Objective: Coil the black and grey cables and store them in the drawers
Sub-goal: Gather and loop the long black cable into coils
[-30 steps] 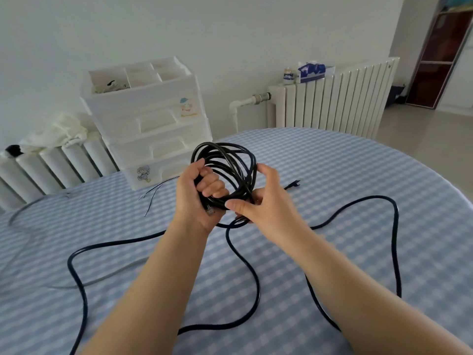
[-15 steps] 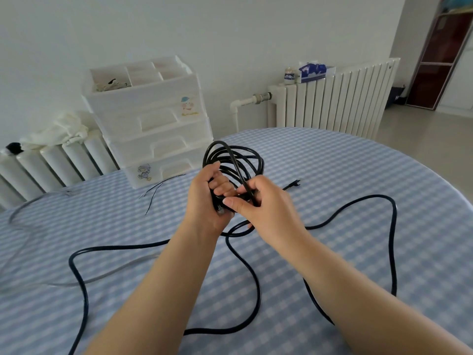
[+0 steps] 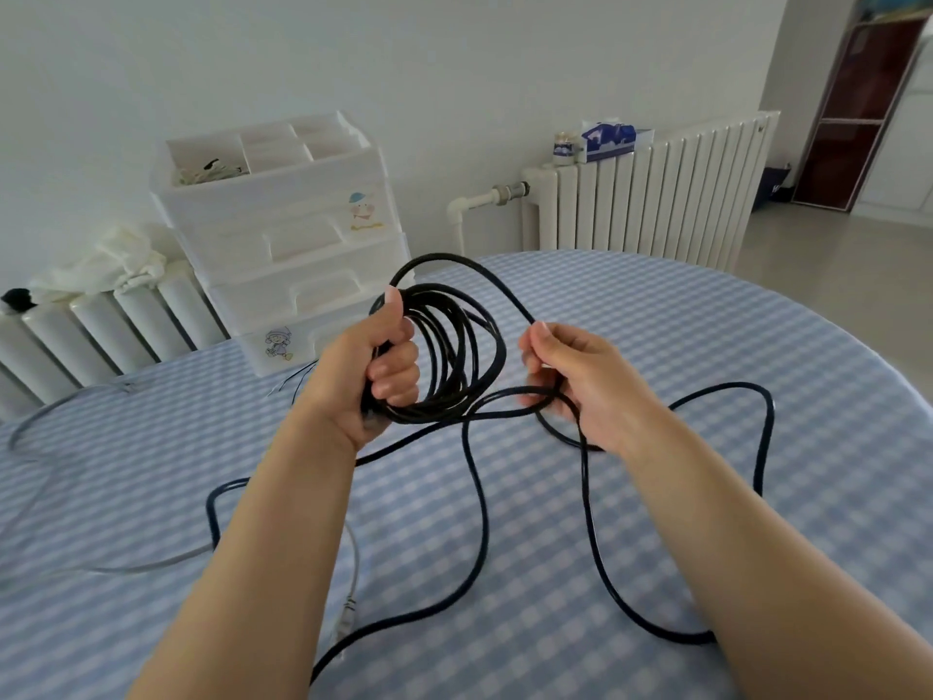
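My left hand (image 3: 376,368) grips a bundle of several loops of the black cable (image 3: 454,356), held upright above the table. My right hand (image 3: 570,376) pinches a free strand of the same cable just right of the coil, fingers curled round it. The rest of the black cable trails in wide bends over the checked tablecloth (image 3: 707,346) toward me. The grey cable (image 3: 151,565) lies loose on the left of the table, its plug end partly under my left forearm. The white drawer unit (image 3: 288,234) stands at the table's far edge, all drawers closed.
A white radiator (image 3: 651,194) with a tissue box (image 3: 608,138) and a small jar stands behind the table at right. Another radiator (image 3: 91,336) with a white cloth on it is at left. The unit's open top tray holds small items.
My hands have drawn apart: the right hand moved right from the coil with a strand, forming a new large loop over the bundle. The cable on the table has shifted closer.
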Demonstrator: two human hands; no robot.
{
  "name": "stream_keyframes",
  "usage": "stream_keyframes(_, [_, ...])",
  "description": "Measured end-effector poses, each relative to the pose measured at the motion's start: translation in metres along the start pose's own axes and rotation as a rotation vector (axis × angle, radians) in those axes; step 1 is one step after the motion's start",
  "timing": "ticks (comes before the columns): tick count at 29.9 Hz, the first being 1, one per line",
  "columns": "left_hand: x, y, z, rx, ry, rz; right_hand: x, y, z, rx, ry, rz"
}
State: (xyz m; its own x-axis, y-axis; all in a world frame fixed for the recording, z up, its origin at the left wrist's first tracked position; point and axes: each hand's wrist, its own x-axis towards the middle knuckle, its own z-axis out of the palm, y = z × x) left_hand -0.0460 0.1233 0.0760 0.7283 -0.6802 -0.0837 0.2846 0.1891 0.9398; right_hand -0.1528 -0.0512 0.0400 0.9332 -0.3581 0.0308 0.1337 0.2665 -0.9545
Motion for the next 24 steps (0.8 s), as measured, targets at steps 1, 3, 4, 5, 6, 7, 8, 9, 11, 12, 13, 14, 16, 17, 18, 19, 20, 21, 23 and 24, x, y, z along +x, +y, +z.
stream_keyframes(1, [-0.001,0.002,-0.001,-0.042,-0.069,-0.024,0.002,0.001,-0.003,-0.106,0.06,0.002])
stream_keyframes(3, [-0.004,0.006,-0.001,-0.168,-0.229,-0.06,0.006,0.005,-0.009,-0.359,0.139,-0.003])
stream_keyframes(4, [-0.005,0.006,0.002,-0.231,-0.289,-0.067,0.007,0.006,-0.01,-0.436,0.137,0.022])
stream_keyframes(5, [-0.005,0.006,0.006,-0.282,-0.312,-0.065,0.008,0.007,-0.011,-0.474,0.106,0.062])
stream_keyframes(6, [-0.005,0.006,0.01,-0.324,-0.29,-0.052,0.007,0.009,-0.008,-0.501,0.058,0.091])
stream_keyframes(7, [-0.006,0.006,0.015,-0.35,-0.225,-0.021,0.005,0.012,-0.003,-0.533,0.006,0.102])
stream_keyframes(8, [-0.007,0.006,0.019,-0.361,-0.13,0.024,0.004,0.015,0.004,-0.557,-0.036,0.095])
stream_keyframes(9, [-0.007,0.005,0.023,-0.366,-0.028,0.078,0.002,0.018,0.01,-0.562,-0.063,0.08])
stream_keyframes(11, [-0.007,0.003,0.028,-0.393,0.134,0.173,0.0,0.024,0.022,-0.529,-0.1,0.077])
stream_keyframes(12, [-0.007,0.003,0.029,-0.418,0.183,0.205,-0.002,0.026,0.026,-0.478,-0.11,0.103])
stream_keyframes(13, [-0.007,0.002,0.029,-0.441,0.219,0.237,-0.002,0.027,0.028,-0.388,-0.115,0.152])
stream_keyframes(14, [-0.008,0.003,0.028,-0.462,0.253,0.274,-0.002,0.026,0.029,-0.255,-0.125,0.221])
stream_keyframes(16, [-0.009,0.005,0.026,-0.511,0.299,0.346,-0.003,0.022,0.024,0.069,-0.182,0.351])
stream_keyframes(17, [-0.009,0.006,0.023,-0.544,0.315,0.374,-0.003,0.021,0.021,0.186,-0.223,0.386])
stream_keyframes(18, [-0.009,0.008,0.02,-0.584,0.326,0.39,-0.004,0.02,0.02,0.274,-0.27,0.404])
stream_keyframes(19, [-0.009,0.008,0.018,-0.626,0.333,0.395,-0.005,0.02,0.019,0.344,-0.317,0.407])
stream_keyframes(20, [-0.008,0.008,0.014,-0.668,0.34,0.396,-0.006,0.022,0.02,0.392,-0.361,0.397])
stream_keyframes(21, [-0.006,0.008,0.011,-0.702,0.352,0.395,-0.006,0.024,0.022,0.416,-0.401,0.38])
stream_keyframes(23, [-0.004,0.006,0.008,-0.734,0.38,0.394,-0.006,0.027,0.026,0.439,-0.465,0.361])
stream_keyframes(24, [-0.003,0.006,0.006,-0.73,0.399,0.399,-0.006,0.027,0.027,0.447,-0.469,0.38])
